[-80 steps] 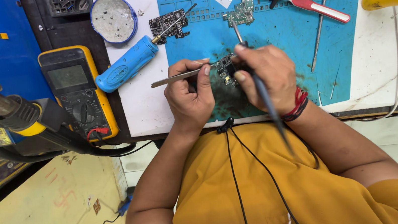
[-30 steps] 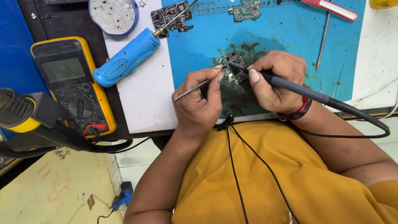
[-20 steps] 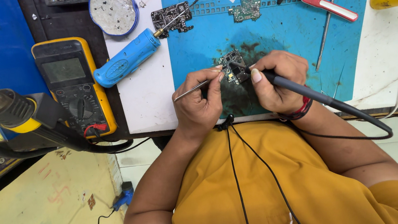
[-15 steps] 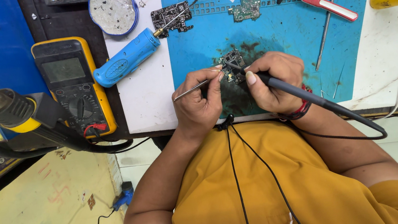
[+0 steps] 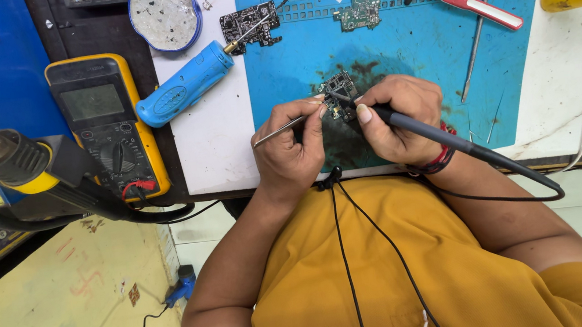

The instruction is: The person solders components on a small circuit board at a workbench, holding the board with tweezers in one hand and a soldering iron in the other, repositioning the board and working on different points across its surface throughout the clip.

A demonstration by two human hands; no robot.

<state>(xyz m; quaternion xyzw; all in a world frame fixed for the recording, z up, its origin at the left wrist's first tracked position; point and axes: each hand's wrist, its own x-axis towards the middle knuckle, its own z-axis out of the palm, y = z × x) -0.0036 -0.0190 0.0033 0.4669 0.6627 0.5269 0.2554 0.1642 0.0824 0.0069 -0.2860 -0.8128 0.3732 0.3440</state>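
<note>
**Two hands working on a small circuit board over a blue mat**

The left hand (image 5: 290,152) is closed, pinching metal tweezers (image 5: 279,129) whose tips reach a small circuit board (image 5: 336,93) on the blue work mat (image 5: 402,46). The right hand (image 5: 396,119) is closed around a black soldering iron (image 5: 451,142), its tip at the same board. Three circuit boards show in all: this one and two more farther up the bench. One yellow multimeter (image 5: 105,123) and one blue-handled tool (image 5: 182,94) lie to the left.

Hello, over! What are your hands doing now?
Left hand grips tweezers. Right hand holds soldering iron. Both on small circuit board. Nothing blocking.
</note>
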